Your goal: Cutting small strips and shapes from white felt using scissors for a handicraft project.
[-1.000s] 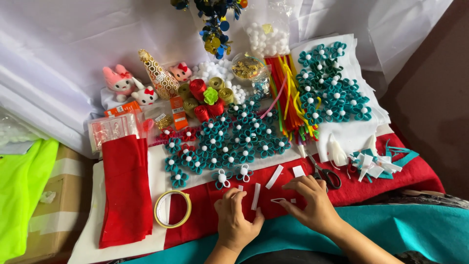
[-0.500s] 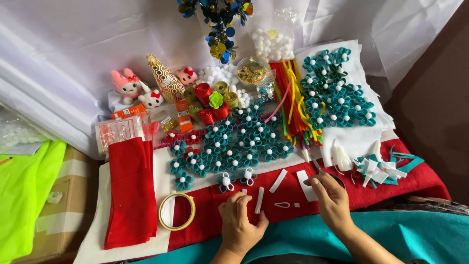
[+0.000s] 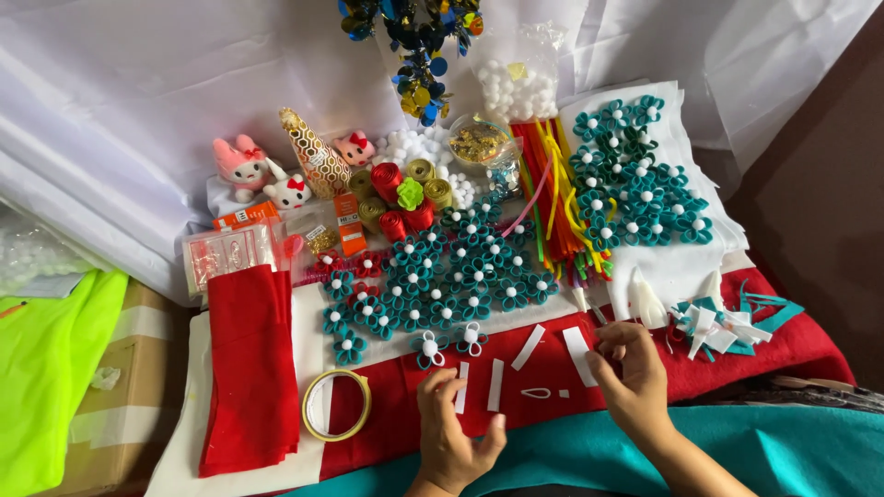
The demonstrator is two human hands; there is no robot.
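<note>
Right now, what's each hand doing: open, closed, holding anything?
Left hand: fingers curled, touching a white strip.
Right hand: fingertips pinched together; cannot tell what they hold.

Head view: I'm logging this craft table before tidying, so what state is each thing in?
Left hand: open, fingertips on a white strip.
Right hand: fingers curled at the end of a wider white strip.
Tape roll: lying flat.
Red felt: folded, lying flat.
Teal flowers: finished, laid in a cluster.
Pom-pom bag: full; whether sealed, cannot tell.
</note>
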